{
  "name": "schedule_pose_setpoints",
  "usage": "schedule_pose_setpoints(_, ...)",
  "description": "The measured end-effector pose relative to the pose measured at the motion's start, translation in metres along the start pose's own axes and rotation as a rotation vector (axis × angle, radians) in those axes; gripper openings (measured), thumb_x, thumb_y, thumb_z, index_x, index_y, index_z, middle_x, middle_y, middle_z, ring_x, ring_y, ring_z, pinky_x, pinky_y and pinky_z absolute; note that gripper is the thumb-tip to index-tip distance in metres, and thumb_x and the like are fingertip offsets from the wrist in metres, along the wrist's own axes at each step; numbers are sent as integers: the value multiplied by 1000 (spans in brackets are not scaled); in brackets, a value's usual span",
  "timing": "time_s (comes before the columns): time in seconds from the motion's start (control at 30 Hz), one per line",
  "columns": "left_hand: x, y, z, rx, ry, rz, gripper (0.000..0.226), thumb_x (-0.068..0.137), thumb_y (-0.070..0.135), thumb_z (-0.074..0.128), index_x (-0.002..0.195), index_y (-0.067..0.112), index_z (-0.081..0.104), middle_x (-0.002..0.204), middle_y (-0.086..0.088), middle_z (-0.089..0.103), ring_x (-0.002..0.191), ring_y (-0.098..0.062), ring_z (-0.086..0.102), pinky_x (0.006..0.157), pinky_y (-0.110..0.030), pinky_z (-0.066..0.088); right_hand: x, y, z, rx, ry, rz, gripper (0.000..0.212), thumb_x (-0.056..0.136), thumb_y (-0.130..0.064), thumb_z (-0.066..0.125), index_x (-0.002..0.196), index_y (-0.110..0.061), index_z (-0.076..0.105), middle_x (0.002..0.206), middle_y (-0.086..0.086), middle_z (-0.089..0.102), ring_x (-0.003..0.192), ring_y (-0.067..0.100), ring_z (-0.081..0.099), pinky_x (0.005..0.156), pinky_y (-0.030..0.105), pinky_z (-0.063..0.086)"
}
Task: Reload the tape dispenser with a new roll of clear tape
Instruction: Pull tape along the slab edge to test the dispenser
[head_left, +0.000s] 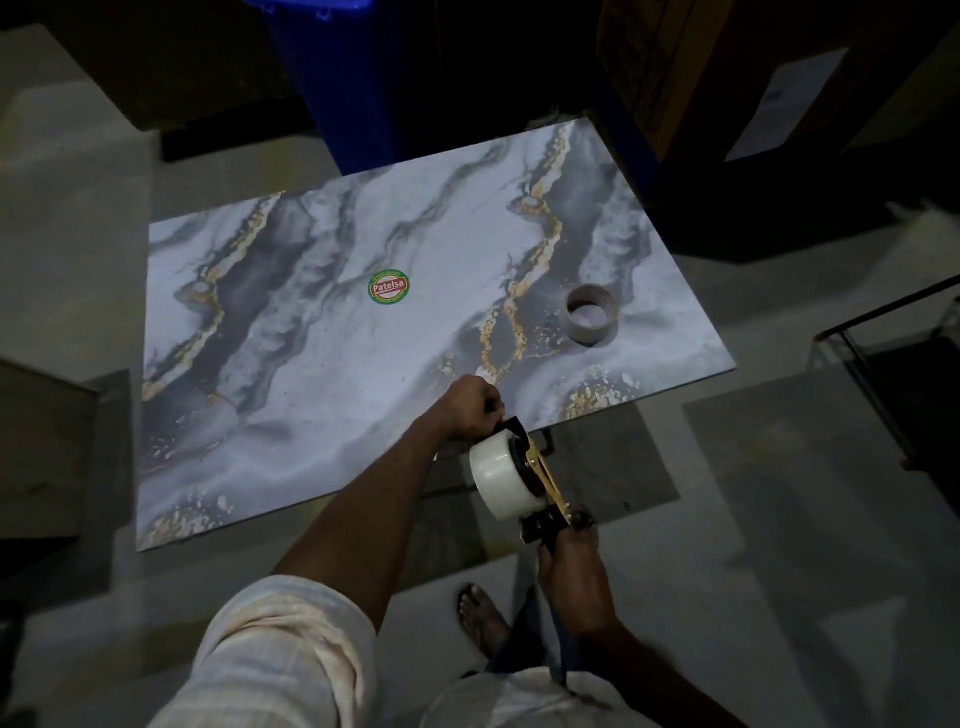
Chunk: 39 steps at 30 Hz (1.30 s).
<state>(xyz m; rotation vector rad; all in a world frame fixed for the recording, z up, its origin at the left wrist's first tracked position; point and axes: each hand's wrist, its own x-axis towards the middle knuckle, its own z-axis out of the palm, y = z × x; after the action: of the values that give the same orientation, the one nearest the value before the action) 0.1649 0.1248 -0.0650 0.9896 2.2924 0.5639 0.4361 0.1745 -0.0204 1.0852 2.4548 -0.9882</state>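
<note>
A hand-held tape dispenser (540, 478) with a black and gold frame hangs in the air off the near right edge of the marble-patterned table (322, 374). A full roll of clear tape (501, 475) sits on its spindle. My right hand (569, 561) is closed around the dispenser's handle from below. My left hand (470, 408) pinches the dispenser's front end, just above the roll. An empty brown cardboard tape core (592, 314) lies on the table's right side.
A round red and green sticker (389, 286) marks the table's middle. A blue plastic post (337, 78) rises behind the table. Dark boxes stand at the back right and a glass-edged piece (883, 332) at the right. My sandalled foot (480, 616) is on the grey floor.
</note>
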Motion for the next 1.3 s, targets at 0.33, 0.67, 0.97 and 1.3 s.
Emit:
schedule_pose_setpoints(0.33,-1,-2,0,-22,19,60,16,88,14,67,78,4,75,87,-11,78,78,-26,72,72,-40,58,-3,-3,-3,-21,37,-109,32,102,-9,46,125,-17,67,124,8,67,122,21,58,104,26,39)
schedule_pose_setpoints(0.67,-2,-1,0,-22,14,60,13,85,7,65,77,4,76,84,-8,78,77,-22,71,73,-41,59,7,3,4,-88,-45,-58,32,100,-11,47,126,-19,65,121,6,68,117,21,61,95,27,45)
schedule_pose_setpoints(0.97,-7,-3,4,-29,43,76,13,87,5,65,82,6,77,89,-5,79,80,-19,71,74,-33,57,6,7,0,-147,-30,-62,30,98,-9,48,121,-18,65,113,6,70,110,22,64,94,32,48)
schedule_pose_setpoints(1.3,-7,-2,6,-70,71,33,13,85,9,67,75,7,75,84,0,80,66,4,62,68,-24,55,15,94,18,-215,-372,116,30,94,-34,60,122,-22,62,124,3,68,116,22,64,88,26,47)
